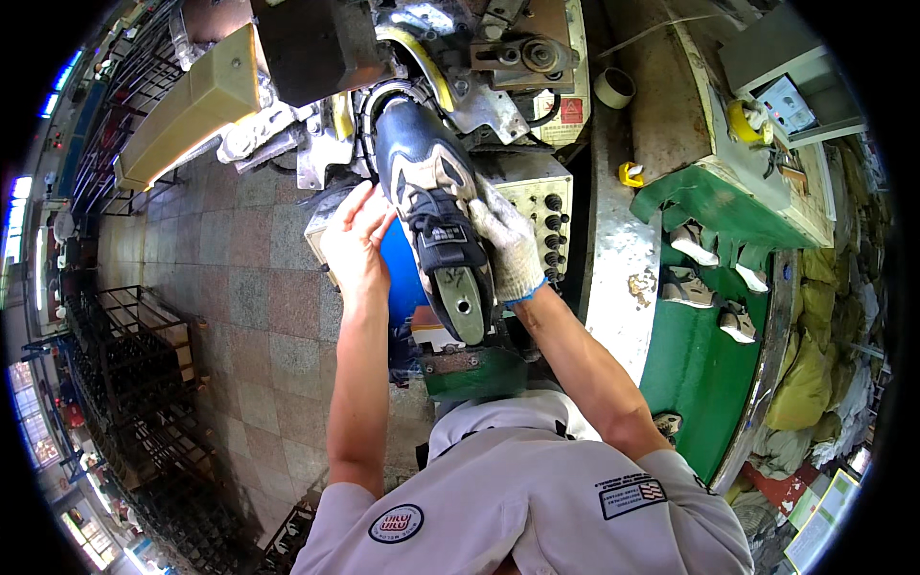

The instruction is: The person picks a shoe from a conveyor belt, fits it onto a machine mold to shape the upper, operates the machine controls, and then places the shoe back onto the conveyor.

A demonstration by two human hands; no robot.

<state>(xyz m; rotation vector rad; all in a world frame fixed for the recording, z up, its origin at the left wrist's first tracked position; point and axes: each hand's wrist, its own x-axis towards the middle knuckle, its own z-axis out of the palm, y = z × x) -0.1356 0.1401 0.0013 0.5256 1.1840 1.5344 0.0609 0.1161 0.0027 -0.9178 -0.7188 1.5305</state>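
A dark blue and beige shoe upper (436, 163) with black laces is stretched over a green shoe last (460, 297). Its toe sits up inside the curved metal jaws of a machine (369, 110), while the heel end points back toward me. My bare left hand (359, 240) presses its fingers against the left side of the shoe. On the other side, my right hand (506, 235), in a white knit glove with a blue cuff edge, grips along the shoe's flank. The thumb sides and the sole face are partly hidden.
A panel of black knobs (553, 230) stands just right of my gloved hand. Several more shoes (688, 287) lie on a green bench (709, 369) at the right. A tape roll (614, 88) rests on the ledge beyond. Dark racks (134, 355) line the tiled floor at left.
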